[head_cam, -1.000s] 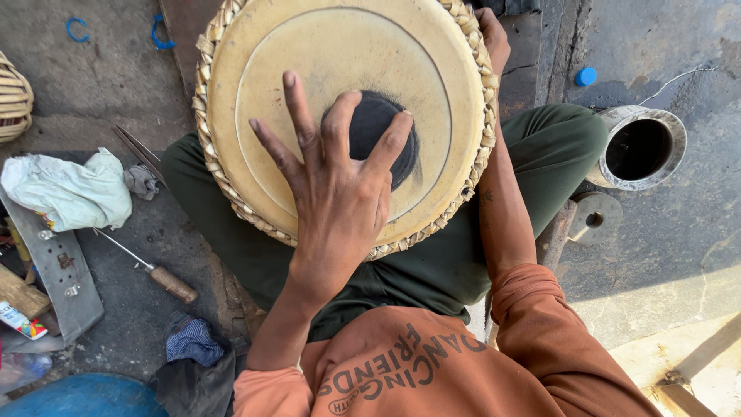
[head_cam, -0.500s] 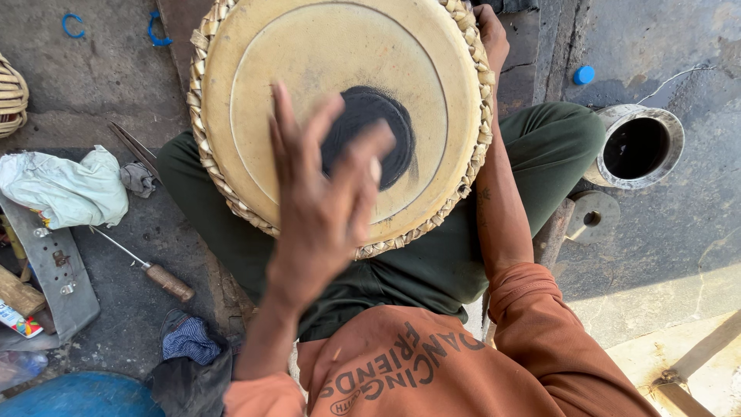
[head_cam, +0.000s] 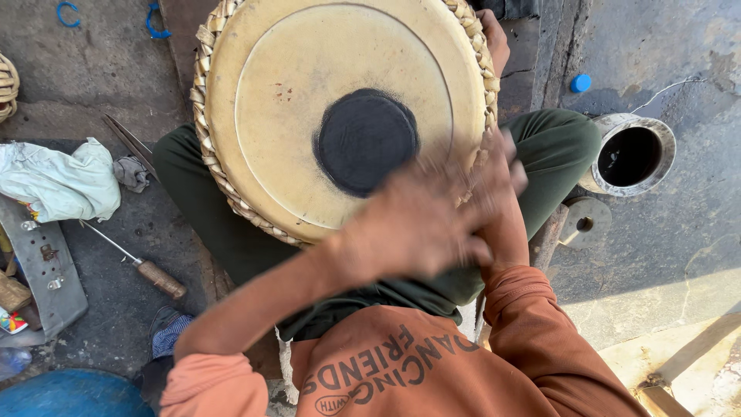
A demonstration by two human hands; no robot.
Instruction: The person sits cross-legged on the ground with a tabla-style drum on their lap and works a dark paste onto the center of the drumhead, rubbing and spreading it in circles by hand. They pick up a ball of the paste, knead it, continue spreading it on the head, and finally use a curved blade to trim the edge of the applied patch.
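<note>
A round drum [head_cam: 309,116] lies across my lap, with a pale skin head, a black circular patch [head_cam: 363,139] in the middle and a braided straw-coloured rim. My left hand [head_cam: 432,216] is blurred with motion over the drum's near right edge. Its fingers are apart and it holds nothing. My right hand [head_cam: 494,35] grips the drum's far right rim, and its forearm runs down behind the left hand. Green trousers and an orange sweatshirt fill the lower part of the view.
On the ground to the left lie a wooden-handled awl [head_cam: 154,274], a crumpled white cloth [head_cam: 58,181] and a grey metal plate [head_cam: 42,270]. An open metal cylinder [head_cam: 629,154] and a blue cap [head_cam: 580,83] sit to the right. A blue tub [head_cam: 69,394] is at the bottom left.
My left hand lifted off the black patch and swept to the right, toward the drum's near right rim. The drum now sits more toward the centre of the view. The right hand kept its grip.
</note>
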